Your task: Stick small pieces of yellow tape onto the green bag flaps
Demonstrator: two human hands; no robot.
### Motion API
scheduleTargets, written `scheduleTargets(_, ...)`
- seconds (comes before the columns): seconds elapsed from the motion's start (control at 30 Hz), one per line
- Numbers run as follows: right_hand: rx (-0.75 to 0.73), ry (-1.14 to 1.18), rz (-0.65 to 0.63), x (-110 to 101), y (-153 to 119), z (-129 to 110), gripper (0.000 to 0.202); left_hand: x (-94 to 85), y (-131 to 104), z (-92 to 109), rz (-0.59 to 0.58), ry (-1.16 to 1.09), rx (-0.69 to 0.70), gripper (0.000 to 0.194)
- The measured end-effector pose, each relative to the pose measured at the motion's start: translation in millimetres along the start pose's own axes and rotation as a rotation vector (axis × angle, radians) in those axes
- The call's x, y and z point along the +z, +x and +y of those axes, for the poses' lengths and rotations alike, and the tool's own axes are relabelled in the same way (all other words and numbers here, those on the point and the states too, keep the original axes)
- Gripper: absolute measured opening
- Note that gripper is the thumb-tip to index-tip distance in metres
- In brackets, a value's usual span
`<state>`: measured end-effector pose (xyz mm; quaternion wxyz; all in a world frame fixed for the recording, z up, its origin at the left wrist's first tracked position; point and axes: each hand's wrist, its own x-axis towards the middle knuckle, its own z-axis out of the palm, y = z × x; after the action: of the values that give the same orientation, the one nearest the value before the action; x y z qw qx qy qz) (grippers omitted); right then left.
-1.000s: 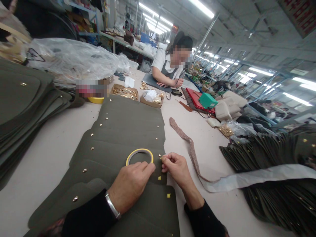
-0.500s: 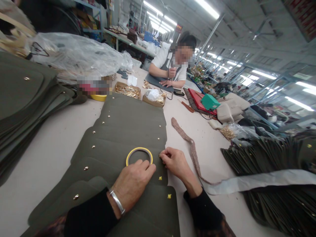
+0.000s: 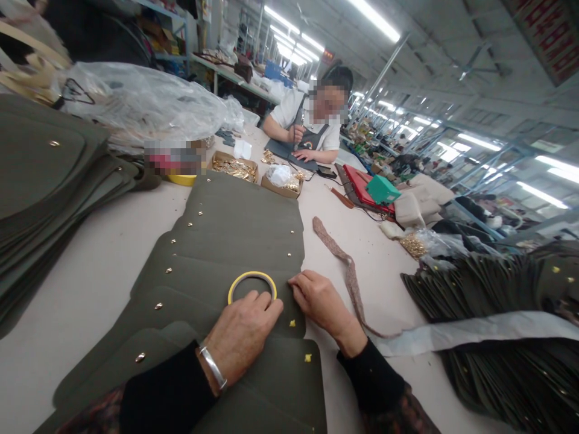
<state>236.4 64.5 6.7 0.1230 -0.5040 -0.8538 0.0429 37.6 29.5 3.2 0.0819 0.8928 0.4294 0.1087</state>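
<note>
Dark green panels (image 3: 244, 241) lie overlapped on the counter (image 3: 384, 265), their long run leading from the bottom left of the frame up to the upper centre, directly under and ahead of your hands. Your left hand (image 3: 246, 331) is over the middle of the run, at the lower centre, its fingers gripping the near side of a yellow tape roll (image 3: 252, 275). Your right hand (image 3: 319, 301) sits across the panels' right edge, its fingertips pinched together there; you cannot tell whether anything is between them. That hand is the nearer one to this edge, where two yellow pieces (image 3: 292, 323) show just below its fingers, toward the bottom of the frame. The tape roll lies to the left of your right fingertips, near but apart, with bare panel between.
</note>
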Motion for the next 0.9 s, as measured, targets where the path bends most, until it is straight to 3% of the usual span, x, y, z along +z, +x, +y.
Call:
scheduleTargets(0.2,0.235,0.053,-0.131,-10.2,22.7,-11.2,0.023,-8.3,0.9,-3.8,-0.030,-0.154,0.021,0.016)
scheduleTargets(0.43,0.241,0.176,-0.214,-20.9,-10.0,-29.1,0.019,-8.0,-0.8,-11.3,0.090,-0.282,0.088,0.021)
scheduleTargets(0.57,0.295,0.463,0.016,-20.3,-24.1,-33.6,0.018,1.3,-1.7,-15.1,0.238,-0.340,0.124,0.029)
scheduleTargets(0.67,0.223,0.637,0.161,-19.2,-26.4,-39.1,0.017,5.8,-1.8,-16.5,0.293,-0.343,0.148,0.042)
scheduleTargets(0.9,-0.021,0.488,0.250,-13.0,-24.7,-46.9,0.014,7.5,-2.1,-13.8,0.311,-0.292,0.128,0.036)
